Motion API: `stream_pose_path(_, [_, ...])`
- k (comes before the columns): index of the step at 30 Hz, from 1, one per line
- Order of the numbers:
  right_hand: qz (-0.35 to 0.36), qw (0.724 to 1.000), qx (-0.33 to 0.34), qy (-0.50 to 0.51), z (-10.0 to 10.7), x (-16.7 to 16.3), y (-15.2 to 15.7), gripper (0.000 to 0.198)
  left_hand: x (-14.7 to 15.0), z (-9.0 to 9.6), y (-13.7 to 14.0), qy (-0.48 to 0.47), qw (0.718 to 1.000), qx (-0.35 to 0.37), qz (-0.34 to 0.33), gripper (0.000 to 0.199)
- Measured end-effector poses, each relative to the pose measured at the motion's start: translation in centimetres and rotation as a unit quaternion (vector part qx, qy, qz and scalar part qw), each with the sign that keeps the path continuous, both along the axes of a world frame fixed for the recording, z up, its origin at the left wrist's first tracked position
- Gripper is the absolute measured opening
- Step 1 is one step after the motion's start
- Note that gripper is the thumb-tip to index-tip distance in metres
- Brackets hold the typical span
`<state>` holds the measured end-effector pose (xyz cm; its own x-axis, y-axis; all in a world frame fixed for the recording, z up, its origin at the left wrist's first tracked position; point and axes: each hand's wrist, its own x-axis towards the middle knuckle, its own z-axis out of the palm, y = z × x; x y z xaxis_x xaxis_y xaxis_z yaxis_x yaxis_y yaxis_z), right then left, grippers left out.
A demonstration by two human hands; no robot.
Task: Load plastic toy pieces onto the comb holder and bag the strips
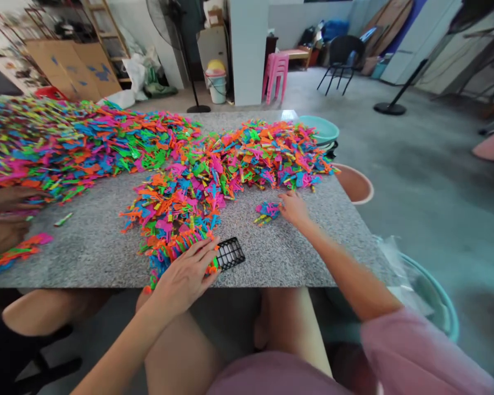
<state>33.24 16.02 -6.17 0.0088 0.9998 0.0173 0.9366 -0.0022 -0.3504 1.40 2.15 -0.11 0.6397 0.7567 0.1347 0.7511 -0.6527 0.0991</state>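
Note:
My left hand (187, 274) lies with fingers stretched out over a packed row of bright plastic pieces (185, 244) at the table's front edge. Its fingertips reach the near end of a black grid rack (230, 253), whose right part shows bare cells. Some pieces under the palm are hidden. Farther right, my right hand (293, 208) has its fingers curled at the edge of a small cluster of pink, blue and yellow pieces (267, 212). What sits between those fingertips cannot be made out.
A large heap of multicoloured plastic pieces (247, 156) spreads across the speckled stone table (296, 258). On the left, another person's hands (4, 236) work beside a small row of pieces (18, 252). Basins (356, 184) stand off the table's right side.

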Motion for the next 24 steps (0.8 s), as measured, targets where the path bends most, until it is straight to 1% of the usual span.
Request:
stream_pose_path(1, [-0.023,0.999,0.017,-0.017,-0.2,-1.0,-0.9,0.029,0.0,0.0,0.0,-0.002,1.0,0.002,-0.002,0.033])
stream_pose_path(2, [-0.046,0.999,0.016,-0.024,-0.4,-2.1,-1.7,0.033,0.0,0.1,0.0,-0.002,1.0,0.004,-0.004,0.033])
stream_pose_path(5, [-0.099,0.995,-0.022,-0.018,-1.0,-4.8,-3.2,0.05,-0.1,0.1,0.0,0.004,1.0,0.01,-0.01,0.032])
stream_pose_path(7, [-0.126,0.991,-0.044,0.001,-1.4,-5.0,-3.2,0.055,-0.1,0.2,0.0,0.011,1.0,0.008,-0.008,0.031])
stream_pose_path(9, [-0.141,0.987,-0.067,0.028,-1.7,-4.0,-2.9,0.05,-0.1,0.2,0.0,0.014,1.0,0.003,-0.003,0.031])
stream_pose_path(13, [-0.15,0.981,-0.116,0.041,-2.2,-1.6,-3.1,0.028,0.0,0.3,0.0,0.013,1.0,-0.002,0.003,0.032])
stream_pose_path(16, [-0.157,0.978,-0.135,0.021,-2.0,-1.8,-3.8,0.026,0.1,0.3,0.0,0.015,1.0,-0.005,0.005,0.031])
stream_pose_path(18, [-0.154,0.98,-0.125,0.008,-1.4,-2.2,-4.4,0.027,0.1,0.3,0.1,0.018,1.0,-0.007,0.004,0.031])
stream_pose_path(21, [-0.164,0.983,-0.084,0.011,-0.3,-2.4,-5.6,0.032,0.1,0.4,0.0,0.025,1.0,-0.009,0.003,0.031])
stream_pose_path(23, [-0.157,0.984,-0.045,0.066,0.2,-2.4,-6.7,0.034,0.1,0.5,0.0,0.029,1.0,-0.012,0.002,0.031])
stream_pose_path(24, [-0.142,0.982,-0.033,0.118,0.2,-2.7,-7.4,0.037,0.1,0.5,-0.1,0.029,1.0,-0.013,0.002,0.03])
